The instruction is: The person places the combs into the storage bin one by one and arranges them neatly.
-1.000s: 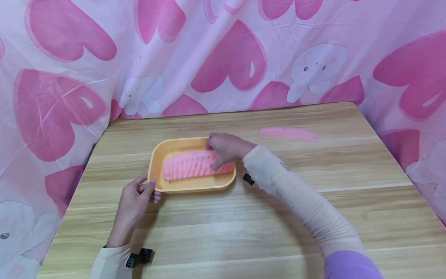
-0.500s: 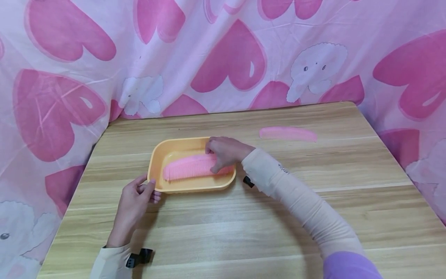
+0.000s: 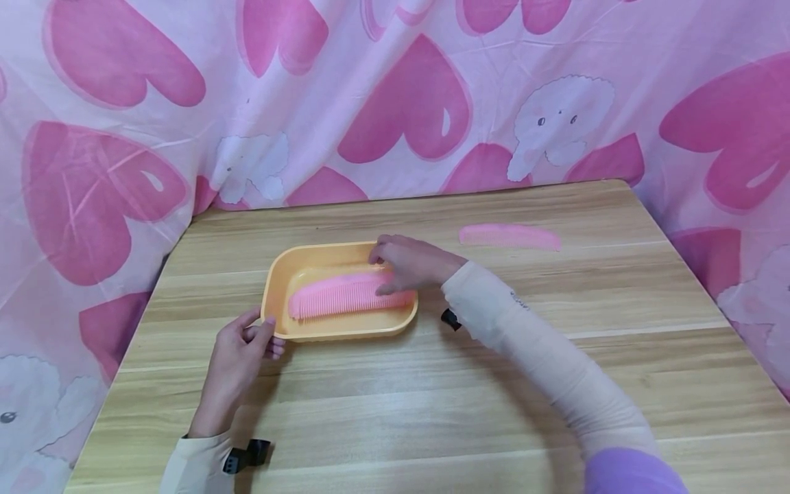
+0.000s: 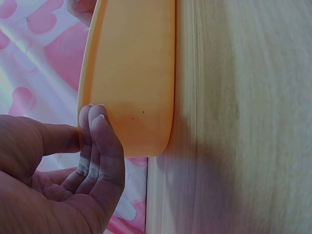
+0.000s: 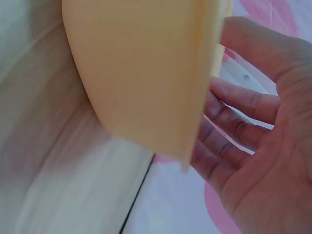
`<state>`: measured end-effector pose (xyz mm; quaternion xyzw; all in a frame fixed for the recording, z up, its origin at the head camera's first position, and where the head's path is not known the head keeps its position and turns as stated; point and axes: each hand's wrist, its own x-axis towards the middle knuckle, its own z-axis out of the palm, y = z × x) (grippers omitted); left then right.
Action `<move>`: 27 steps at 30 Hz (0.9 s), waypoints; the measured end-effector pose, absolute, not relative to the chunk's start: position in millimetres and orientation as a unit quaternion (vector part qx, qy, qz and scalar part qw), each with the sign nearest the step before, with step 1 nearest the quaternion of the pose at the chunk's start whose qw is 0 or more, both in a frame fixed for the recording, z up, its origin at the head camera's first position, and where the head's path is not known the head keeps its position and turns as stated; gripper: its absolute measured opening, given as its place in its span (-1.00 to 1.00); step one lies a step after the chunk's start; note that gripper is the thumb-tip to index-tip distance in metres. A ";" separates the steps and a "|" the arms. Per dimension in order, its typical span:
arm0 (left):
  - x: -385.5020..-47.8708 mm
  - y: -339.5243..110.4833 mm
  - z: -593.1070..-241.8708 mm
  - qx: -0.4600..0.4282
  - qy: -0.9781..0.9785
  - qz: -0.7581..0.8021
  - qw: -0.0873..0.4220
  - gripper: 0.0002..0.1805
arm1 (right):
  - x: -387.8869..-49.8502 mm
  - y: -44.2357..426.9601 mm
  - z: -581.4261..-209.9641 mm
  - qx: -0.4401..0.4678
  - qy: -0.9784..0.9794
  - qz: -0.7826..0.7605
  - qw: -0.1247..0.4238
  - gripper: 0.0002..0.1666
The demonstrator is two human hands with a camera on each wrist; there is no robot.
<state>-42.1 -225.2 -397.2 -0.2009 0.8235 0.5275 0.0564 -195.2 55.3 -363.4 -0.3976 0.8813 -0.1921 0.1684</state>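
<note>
A pink comb (image 3: 336, 296) lies in the yellow-orange plastic tray (image 3: 339, 333), its teeth toward the near side. Whether another comb lies beneath it I cannot tell. My left hand (image 3: 237, 357) pinches the tray's near left corner, thumb on the rim and fingers against the outer wall, as the left wrist view shows with the tray wall (image 4: 134, 73). Over the tray's right end hovers my right hand (image 3: 410, 264), thumb and fingers apart around the comb's right part. In the right wrist view the right hand's fingers (image 5: 234, 122) are loosely spread beyond the tray rim.
A second pink comb (image 3: 510, 237) lies flat on the wooden table (image 3: 494, 412), to the back right of the tray. A pink heart-patterned cloth (image 3: 401, 103) hangs behind the table and along its sides.
The comb in the tray has tipped down and settled lower. My right hand has loosened from it and shifted slightly right. The left hand and the tray have stayed put.
</note>
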 end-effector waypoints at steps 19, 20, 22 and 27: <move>-41.3 -225.7 -397.3 -0.194 0.823 0.532 0.053 -0.45 | -217.7 137.1 -345.6 -0.335 0.903 -0.240 0.120 -0.49; -41.5 -225.8 -397.3 -0.194 0.823 0.531 0.053 -0.45 | -218.3 143.0 -346.1 -0.328 0.906 -0.240 0.119 -0.48; -41.6 -225.8 -397.6 -0.193 0.825 0.529 0.053 -0.45 | -219.5 154.3 -347.1 -0.308 0.913 -0.238 0.121 -0.46; -41.7 -225.4 -397.3 -0.193 0.825 0.528 0.053 -0.45 | -224.8 183.4 -353.5 -0.261 0.923 -0.248 0.135 -0.40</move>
